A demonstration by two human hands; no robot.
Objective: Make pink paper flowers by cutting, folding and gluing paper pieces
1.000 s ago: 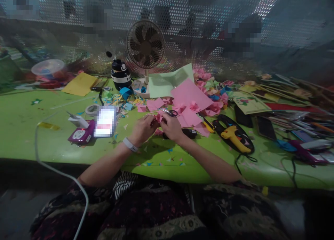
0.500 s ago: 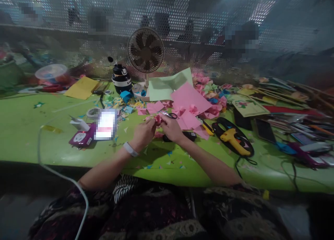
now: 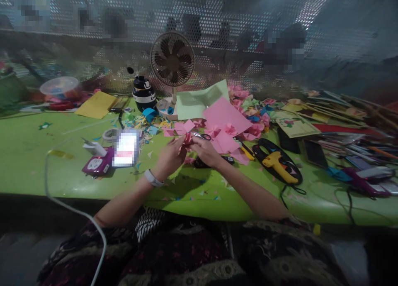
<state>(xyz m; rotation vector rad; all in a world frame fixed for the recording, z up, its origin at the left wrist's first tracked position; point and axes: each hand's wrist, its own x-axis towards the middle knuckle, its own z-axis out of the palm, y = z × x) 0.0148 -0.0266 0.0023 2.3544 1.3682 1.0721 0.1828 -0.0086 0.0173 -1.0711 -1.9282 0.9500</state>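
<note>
My left hand [image 3: 169, 156] and my right hand [image 3: 205, 151] meet over the middle of the green table. Between their closed fingertips is a small folded piece of pink paper [image 3: 188, 138], its points sticking upward. Fingers cover its lower part. Just beyond my right hand lie scissors [image 3: 205, 137] with dark handles, partly hidden. A large pink sheet [image 3: 226, 116] and pink paper flowers [image 3: 230, 130] lie farther back. A dark object [image 3: 228, 159] with a small label is partly under my right wrist.
A yellow glue gun [image 3: 280, 168] rests on a black holder to the right, beside a yellow cutter [image 3: 247, 151]. Left are a lit phone [image 3: 125, 148] and purple power adapter [image 3: 98, 163]. A fan [image 3: 173, 59] and black bottle [image 3: 144, 94] stand behind; paper scraps are scattered about.
The pink paper's points now show higher above my fingertips. My fingers have shifted slightly around it, and the camera view has moved a little.
</note>
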